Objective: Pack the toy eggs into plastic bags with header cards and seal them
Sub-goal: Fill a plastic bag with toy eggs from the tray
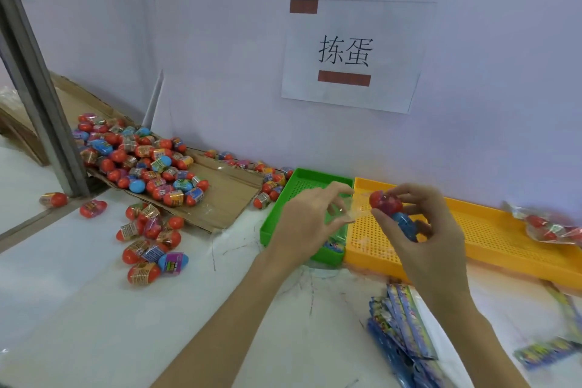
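My right hand (431, 227) grips toy eggs, a red one (382, 201) on top and a blue one (406, 224) below, over the orange tray (491, 230). My left hand (307, 220) pinches the edge of a clear plastic bag (354, 211) stretched toward the eggs. Whether the eggs sit inside the bag I cannot tell. Loose toy eggs (141, 164) are heaped on flattened cardboard (226, 195) at the left, with more (149, 242) scattered on the white table. A stack of blue header-card bags (400, 324) lies at the lower right.
A green tray (285, 208) stands left of the orange one, against the white wall. A filled bag of eggs (554, 227) rests on the orange tray's right end. A metal post (41, 94) rises at the left. A paper sign (352, 53) hangs on the wall.
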A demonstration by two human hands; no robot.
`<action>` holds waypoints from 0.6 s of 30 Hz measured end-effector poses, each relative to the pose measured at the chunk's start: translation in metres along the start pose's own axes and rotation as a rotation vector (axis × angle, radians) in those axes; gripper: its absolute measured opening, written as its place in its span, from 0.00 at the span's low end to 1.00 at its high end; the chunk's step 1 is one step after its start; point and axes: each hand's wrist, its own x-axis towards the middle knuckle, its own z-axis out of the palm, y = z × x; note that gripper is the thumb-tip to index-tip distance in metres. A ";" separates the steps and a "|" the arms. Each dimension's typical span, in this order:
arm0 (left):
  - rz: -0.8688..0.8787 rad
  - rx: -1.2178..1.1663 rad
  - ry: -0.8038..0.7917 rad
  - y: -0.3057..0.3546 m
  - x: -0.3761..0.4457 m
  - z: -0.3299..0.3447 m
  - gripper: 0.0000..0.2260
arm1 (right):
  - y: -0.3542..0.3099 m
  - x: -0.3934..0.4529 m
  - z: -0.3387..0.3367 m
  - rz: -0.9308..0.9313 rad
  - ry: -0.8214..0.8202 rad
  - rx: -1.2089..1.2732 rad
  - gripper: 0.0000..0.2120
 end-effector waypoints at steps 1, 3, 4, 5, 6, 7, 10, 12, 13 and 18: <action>0.047 0.029 0.007 0.000 0.000 0.001 0.19 | -0.001 -0.001 0.001 -0.057 -0.009 -0.047 0.17; 0.099 0.050 0.015 0.004 0.000 0.004 0.19 | -0.002 -0.004 0.003 -0.125 -0.030 -0.128 0.17; 0.111 0.049 0.020 0.005 0.001 0.004 0.19 | -0.002 -0.005 0.003 -0.135 -0.044 -0.154 0.18; 0.123 0.047 0.027 0.007 0.001 0.005 0.18 | -0.002 -0.005 0.004 -0.144 -0.050 -0.180 0.19; 0.127 0.049 0.029 0.008 0.001 0.005 0.18 | -0.002 -0.006 0.004 -0.148 -0.046 -0.202 0.20; 0.127 0.054 0.029 0.009 0.001 0.004 0.18 | -0.002 -0.007 0.003 -0.143 -0.042 -0.215 0.21; 0.120 0.047 0.009 0.012 0.000 0.003 0.18 | -0.004 -0.009 0.004 -0.112 -0.064 -0.213 0.20; 0.124 0.039 -0.009 0.013 -0.001 0.003 0.18 | -0.007 -0.011 0.007 -0.103 -0.087 -0.208 0.17; 0.134 0.045 -0.008 0.013 -0.001 0.003 0.17 | -0.008 -0.012 0.008 -0.089 -0.093 -0.197 0.17; 0.190 0.091 0.017 0.016 -0.004 0.005 0.15 | -0.003 -0.009 0.002 -0.043 -0.199 -0.224 0.09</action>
